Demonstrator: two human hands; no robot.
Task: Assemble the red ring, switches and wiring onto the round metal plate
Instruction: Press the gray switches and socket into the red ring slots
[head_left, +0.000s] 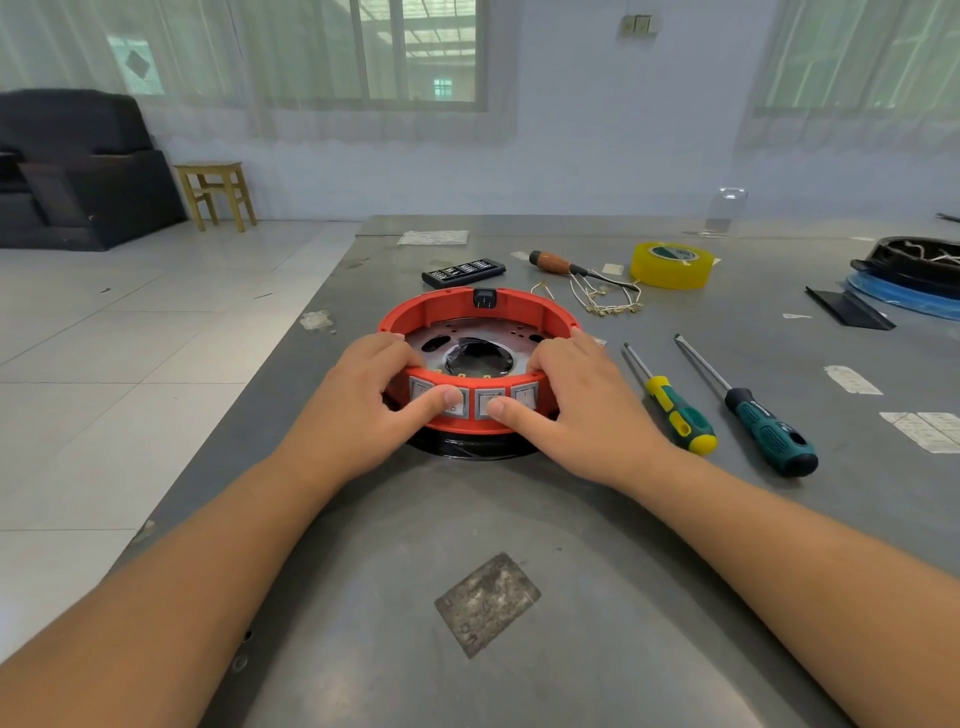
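Colours on the bench: red, grey, yellow, teal.
Red ring (524, 304) with grey switches (491, 401) in front, black socket (484, 298) at back; silvery plate (457, 332) inside. Grey table (597, 519). Tape roll (671, 265) translucent yellow. One screwdriver (675, 413) yellow and green, another (769, 428) teal and black, a third (553, 261) brown-handled. White wires (597, 299).

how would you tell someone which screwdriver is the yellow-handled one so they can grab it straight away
Start at the red ring in the middle of the table. Two screwdrivers lie just to its right; the yellow screwdriver is the nearer to the ring. It is shorter, with yellow and green on its handle, whereas the other screwdriver is black and teal.
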